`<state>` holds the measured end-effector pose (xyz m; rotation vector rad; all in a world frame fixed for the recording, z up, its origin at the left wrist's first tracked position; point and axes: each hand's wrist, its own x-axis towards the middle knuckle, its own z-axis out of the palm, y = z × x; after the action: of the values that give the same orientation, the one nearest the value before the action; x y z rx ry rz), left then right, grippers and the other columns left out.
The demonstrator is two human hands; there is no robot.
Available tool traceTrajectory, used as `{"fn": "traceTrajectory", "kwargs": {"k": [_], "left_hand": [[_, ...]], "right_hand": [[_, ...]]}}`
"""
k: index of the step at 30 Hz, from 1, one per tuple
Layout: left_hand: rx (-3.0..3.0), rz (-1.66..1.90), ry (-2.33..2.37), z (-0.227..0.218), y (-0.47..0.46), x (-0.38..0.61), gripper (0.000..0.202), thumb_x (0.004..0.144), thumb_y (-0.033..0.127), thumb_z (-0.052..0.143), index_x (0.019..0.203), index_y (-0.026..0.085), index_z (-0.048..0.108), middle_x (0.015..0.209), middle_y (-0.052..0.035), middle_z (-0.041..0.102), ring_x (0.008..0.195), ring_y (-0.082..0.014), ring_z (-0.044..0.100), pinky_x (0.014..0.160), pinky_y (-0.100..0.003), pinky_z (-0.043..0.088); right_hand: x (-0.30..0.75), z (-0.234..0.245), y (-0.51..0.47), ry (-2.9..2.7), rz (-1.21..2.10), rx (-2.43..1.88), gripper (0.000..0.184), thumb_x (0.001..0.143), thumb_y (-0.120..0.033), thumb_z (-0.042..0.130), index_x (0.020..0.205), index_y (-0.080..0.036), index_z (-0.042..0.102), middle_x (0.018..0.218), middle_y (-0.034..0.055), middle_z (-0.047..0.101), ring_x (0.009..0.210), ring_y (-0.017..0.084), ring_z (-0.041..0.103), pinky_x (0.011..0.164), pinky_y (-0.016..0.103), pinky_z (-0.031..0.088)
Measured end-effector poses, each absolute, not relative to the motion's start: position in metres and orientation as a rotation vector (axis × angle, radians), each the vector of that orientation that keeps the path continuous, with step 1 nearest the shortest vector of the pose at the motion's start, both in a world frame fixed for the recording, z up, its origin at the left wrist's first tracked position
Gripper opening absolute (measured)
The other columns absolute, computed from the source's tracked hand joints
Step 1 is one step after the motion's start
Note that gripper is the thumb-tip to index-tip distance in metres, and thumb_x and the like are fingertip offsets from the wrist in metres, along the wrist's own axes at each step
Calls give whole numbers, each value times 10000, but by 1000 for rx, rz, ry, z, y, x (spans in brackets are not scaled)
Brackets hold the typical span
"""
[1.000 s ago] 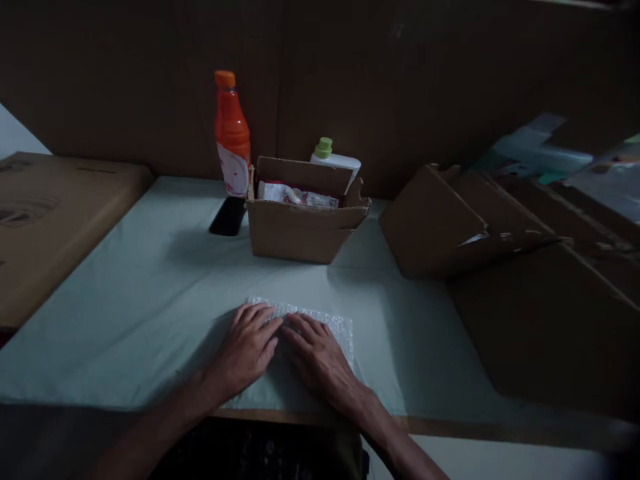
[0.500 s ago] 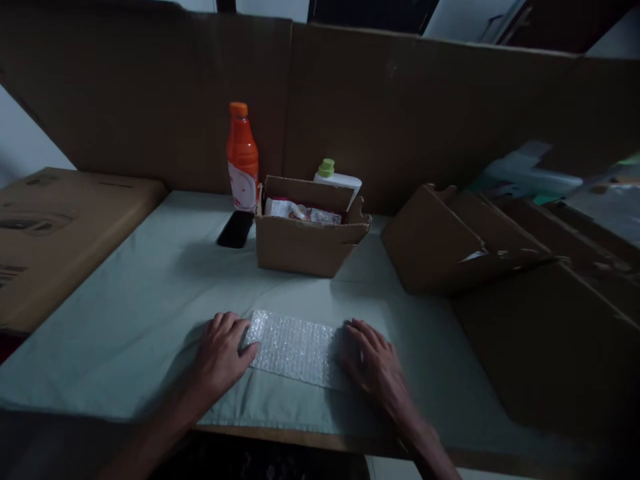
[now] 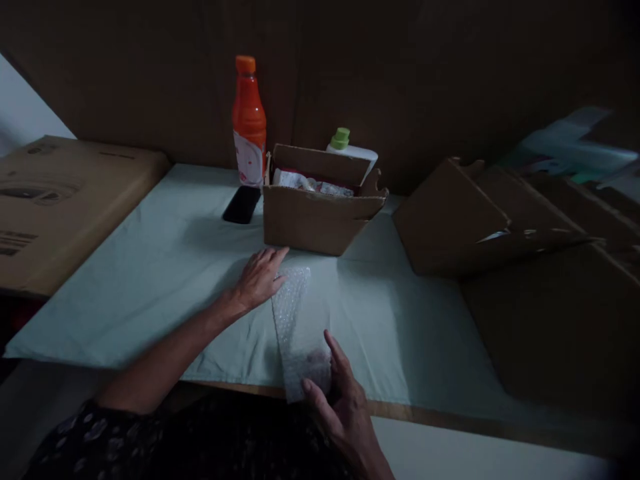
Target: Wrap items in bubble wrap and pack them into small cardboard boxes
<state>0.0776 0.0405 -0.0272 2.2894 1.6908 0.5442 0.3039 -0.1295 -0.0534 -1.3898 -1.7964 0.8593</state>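
Note:
A clear sheet of bubble wrap point(image 3: 295, 320) lies lengthwise away from me, its near end at the table's front edge. My left hand point(image 3: 260, 277) rests at its far left corner, fingers stretched out, thumb against the wrap. At the near end, my right hand point(image 3: 343, 403) has the bubble wrap between its thumb and fingers. The index finger points forward beside the sheet, and other fingertips show faintly through the plastic. Just beyond my left fingertips stands an open cardboard box point(image 3: 310, 220) with wrapped packets point(image 3: 313, 183) inside.
Behind the box are an orange bottle point(image 3: 249, 127) and a white bottle with a green cap point(image 3: 353, 150). A black phone point(image 3: 242, 204) lies left of it. A large flat carton point(image 3: 70, 207) occupies the left side; cardboard bins point(image 3: 455, 227) line the right.
The bubble wrap has turned from crosswise to lengthwise. My left hand has moved forward and right, my right hand back toward me. The view has tilted down.

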Motion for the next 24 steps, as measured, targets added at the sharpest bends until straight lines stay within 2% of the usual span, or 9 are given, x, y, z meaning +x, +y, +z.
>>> {"fn": "traceTrajectory", "kwargs": {"k": [2,5,9,11,14,16,19,21,24], "left_hand": [[2324,616,1640,-30,27,74,572,848,133,620,1407,126,497,1347,-153,615,1243,-289,563,1089,-481,442],[2419,762,1369,-27,-28,60,517,865,59,508,1366,185,544,1298,-110,636,1255,-255,537,1104,-482,446],[2419,644,1115,-25,-104,60,680,776,17,552,1423,217,494,1491,-111,498,1439,-287,357,1141,-492,430],[2368,712,1107,-31,-118,70,641,774,23,566,1388,205,523,1398,-116,584,1359,-287,458,1096,-486,470],[2171,909,1348,-46,-107,84,401,849,69,544,1221,193,626,1042,-76,730,1012,-229,655,913,-412,562],[2024,936,1554,-53,-92,87,362,868,125,563,1219,183,630,963,-68,737,891,-217,676,840,-390,574],[1945,855,1683,-58,-77,85,524,825,173,624,1345,178,561,928,-54,731,860,-225,676,825,-383,568],[1967,826,1694,-58,-74,84,584,821,182,637,1392,189,519,864,-28,714,833,-219,665,820,-368,557],[2051,803,1704,-58,-72,85,625,841,175,631,1440,198,453,818,-10,690,822,-220,651,836,-381,542]], "right_hand": [[301,-56,-134,-1799,907,-1421,547,938,-414,606,1463,-283,523,1424,106,609,1325,291,569,1048,469,524],[307,-54,-134,-1743,1023,-1492,400,906,-483,638,1254,-299,713,1253,84,722,1274,321,606,1051,500,512],[309,-46,-127,-1513,1255,-1487,358,876,-536,660,1082,-268,779,1093,86,765,1126,305,679,968,434,555],[306,-45,-124,-1366,1403,-1431,360,883,-532,659,1082,-250,762,1042,83,761,981,263,715,841,368,593],[304,-48,-124,-1188,1499,-1331,433,917,-493,641,1280,-258,647,1065,84,743,807,200,718,699,309,597],[308,-47,-125,-1195,1400,-1307,474,951,-438,610,1390,-272,544,1107,89,726,775,180,717,680,298,597],[315,-40,-120,-1500,1068,-1337,357,965,-295,599,1322,-286,588,1083,64,726,821,172,717,743,296,595],[315,-36,-112,-1806,789,-1288,330,939,-197,605,1256,-284,633,1102,61,726,926,193,706,801,319,593],[307,-39,-94,-2163,421,-1187,401,899,-109,569,1268,-249,639,1270,105,679,1155,265,630,919,427,564]]}}
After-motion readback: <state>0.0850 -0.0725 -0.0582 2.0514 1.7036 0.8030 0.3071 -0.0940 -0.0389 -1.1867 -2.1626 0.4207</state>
